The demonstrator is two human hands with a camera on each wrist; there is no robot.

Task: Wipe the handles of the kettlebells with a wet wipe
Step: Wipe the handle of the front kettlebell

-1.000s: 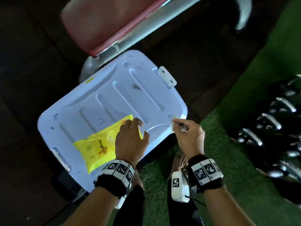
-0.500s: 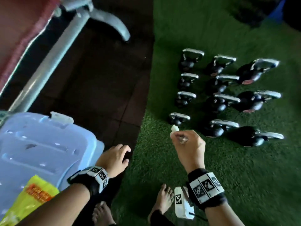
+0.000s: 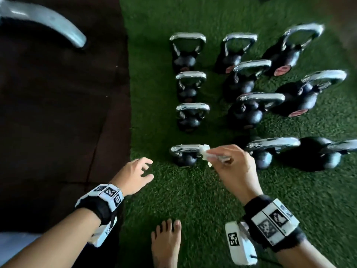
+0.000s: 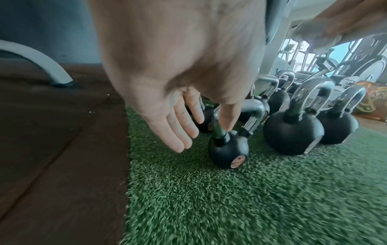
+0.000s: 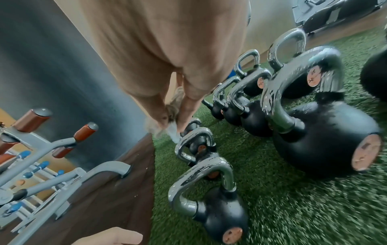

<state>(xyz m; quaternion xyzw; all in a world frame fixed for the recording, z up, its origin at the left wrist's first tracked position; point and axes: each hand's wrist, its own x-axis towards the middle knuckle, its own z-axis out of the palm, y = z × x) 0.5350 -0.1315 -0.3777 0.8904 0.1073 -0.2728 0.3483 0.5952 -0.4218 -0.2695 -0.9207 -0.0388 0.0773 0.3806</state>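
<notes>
1. The right hand (image 3: 234, 169) pinches a crumpled white wet wipe (image 3: 206, 154) between thumb and fingers. In the head view the wipe's tip overlaps the right end of the chrome handle of the nearest small kettlebell (image 3: 184, 155); whether it actually touches cannot be told.
2. The left hand (image 3: 133, 176) hangs over the turf just left of that same kettlebell, fingers loosely spread and holding nothing. In the left wrist view its fingers (image 4: 180, 131) lie close beside the handle's upright, apart from it.
3. The head view shows eleven kettlebells, all upright with black bodies and chrome handles: four small ones in the left column, four in the middle column, three larger ones on the right, the last cut by the frame edge.
4. One wipe is in view. One bare foot (image 3: 167, 242) stands on the turf between the two wrists.
5. The green turf (image 3: 193, 200) meets the dark floor mat (image 3: 63, 113) along a straight edge just left of the small column, and the left hand sits near it.
6. A grey curved metal leg (image 3: 48, 24) rests on the mat at top left, well apart from the kettlebells.
7. Bare turf lies between the foot and the nearest row. Gaps between columns are narrow, with handles nearly overlapping in the middle.
</notes>
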